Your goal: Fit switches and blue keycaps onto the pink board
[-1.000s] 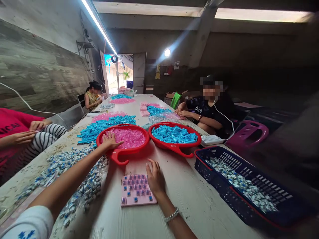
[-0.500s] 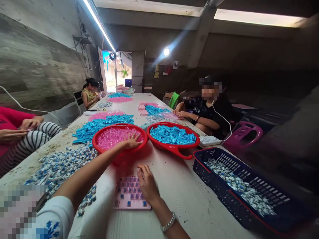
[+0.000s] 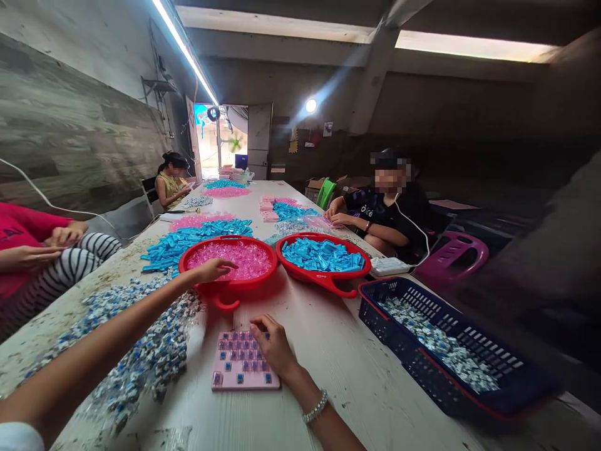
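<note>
My left hand (image 3: 213, 270) is over the near left part of a red basin (image 3: 273, 270) filled with clear pink keycaps (image 3: 246, 260). Its fingers stretch out to the right above the keycaps, and nothing shows in them. At the upper right of a pink tray (image 3: 252, 381), my right hand (image 3: 276, 346) is bent with thumb and forefinger close together. Whatever those fingertips hold is hidden. Rows of blue key switches (image 3: 240, 378) sit in the tray, many under clear pink caps.
A second red basin (image 3: 350, 274) holds blue plastic pieces (image 3: 323, 254). Loose switches (image 3: 154, 351) are heaped at left, and more fill a dark blue basket (image 3: 399, 335) at right. Co-workers sit around the table, one in black (image 3: 387, 207) across on the right.
My left hand has drawn back leftward from the middle of the pink keycaps toward the basin's near left rim. My right hand stays at the tray, almost unmoved.
</note>
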Demonstrator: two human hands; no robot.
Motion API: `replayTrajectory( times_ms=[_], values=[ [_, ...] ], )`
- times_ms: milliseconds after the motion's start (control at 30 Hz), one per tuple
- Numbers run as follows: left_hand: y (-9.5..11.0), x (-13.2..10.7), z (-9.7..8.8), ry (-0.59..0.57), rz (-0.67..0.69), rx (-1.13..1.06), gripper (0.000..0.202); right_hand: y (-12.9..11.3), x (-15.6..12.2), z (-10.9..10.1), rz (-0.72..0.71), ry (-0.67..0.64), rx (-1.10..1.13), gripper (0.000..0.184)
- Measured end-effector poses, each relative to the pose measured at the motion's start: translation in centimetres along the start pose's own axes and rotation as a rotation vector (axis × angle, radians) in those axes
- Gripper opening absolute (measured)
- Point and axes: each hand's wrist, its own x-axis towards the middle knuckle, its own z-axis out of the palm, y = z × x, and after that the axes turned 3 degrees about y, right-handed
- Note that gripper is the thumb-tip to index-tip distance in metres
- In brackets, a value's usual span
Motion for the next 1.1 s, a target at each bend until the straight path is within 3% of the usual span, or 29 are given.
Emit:
replayTrajectory(
  times_ms=[67, 133, 233, 267, 300, 367, 467, 600, 700, 867, 967, 1033, 1100],
  values=[
    [1.0, -0.9, 0.0, 0.058, 0.003, 0.017, 0.034, -0.5, -0.2, 0.0, -0.013, -0.047, 0.032, 0.018],
    [2.8, -2.7, 0.9, 0.133, 0.024, 0.026, 0.034, -0.9, -0.2, -0.1, -0.050, -0.010, 0.007, 0.018],
    [6.1, -6.8, 3.4, 0.269, 0.130, 0.004, 0.037, -1.1, -0.1, -0.8, -0.121, 0.193, -0.058, 0.020],
    [7.0, -8.3, 4.5, 0.328, 0.236, -0.004, 0.037, -1.1, 0.0, -1.3, -0.131, 0.284, -0.076, 0.021],
    [7.7, -9.8, 5.6, 0.314, 0.352, -0.005, 0.036, -1.0, 0.3, -1.9, -0.130, 0.381, -0.094, 0.022],
    [8.1, -12.0, 7.7, 0.133, 0.505, -0.012, 0.034, -0.7, 1.1, -3.7, -0.077, 0.576, -0.162, 0.026],
    [6.9, -13.5, 10.4, -0.042, 0.444, 0.034, 0.044, 0.0, 3.9, -7.8, 0.147, 0.742, -0.373, 0.032],
    [4.8, -13.9, 12.8, -0.052, 0.323, 0.067, 0.063, 1.4, 10.0, -13.9, 0.250, 0.692, -0.506, 0.031],
    [4.8, -13.7, 13.7, -0.051, 0.267, 0.057, 0.065, 3.0, 13.9, -16.6, 0.348, 0.561, -0.645, 0.020],
    [6.7, -13.2, 12.9, -0.088, 0.217, -0.003, 0.075, 4.9, 16.1, -16.7, 0.517, 0.385, -0.850, 0.010],
    [8.3, -14.1, 11.1, -0.068, 0.165, -0.071, 0.063, 4.5, 16.5, -16.3, 0.514, 0.342, -0.912, 0.011],
    [9.0, -15.3, 10.0, 0.098, 0.204, -0.129, 0.051, 3.7, 16.7, -16.1, 0.495, 0.349, -0.937, 0.014],
    [9.0, -16.5, 9.4, 0.229, 0.262, -0.128, 0.053, 2.7, 16.3, -15.8, 0.471, 0.387, -0.953, 0.016]
  ],
)
